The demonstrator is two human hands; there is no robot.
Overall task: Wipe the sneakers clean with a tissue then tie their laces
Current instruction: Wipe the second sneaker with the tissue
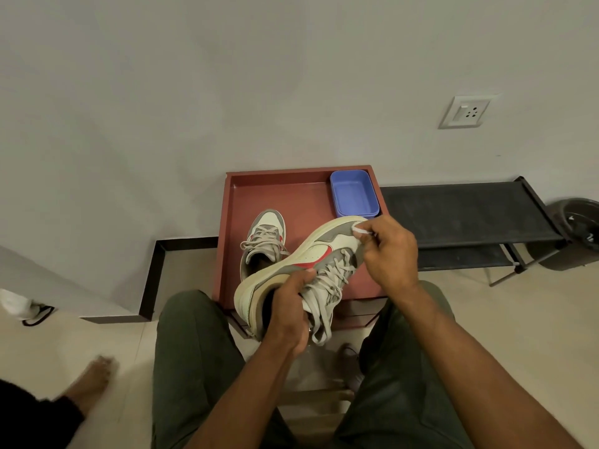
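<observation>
My left hand (288, 314) grips a white, grey and red sneaker (311, 254) at its heel opening and holds it tilted on its side above the red tray (240, 202). Its loose laces hang down near my wrist. My right hand (389, 251) pinches a small white tissue (359, 229) against the sneaker's toe. The second sneaker (264, 241) stands upright in the tray behind the held one, its laces untied.
A blue plastic box (354, 194) sits in the tray's back right corner. A black low rack (466, 212) stands to the right, with a dark bin (577, 231) beyond it. Another person's bare foot (94, 380) is on the floor at left.
</observation>
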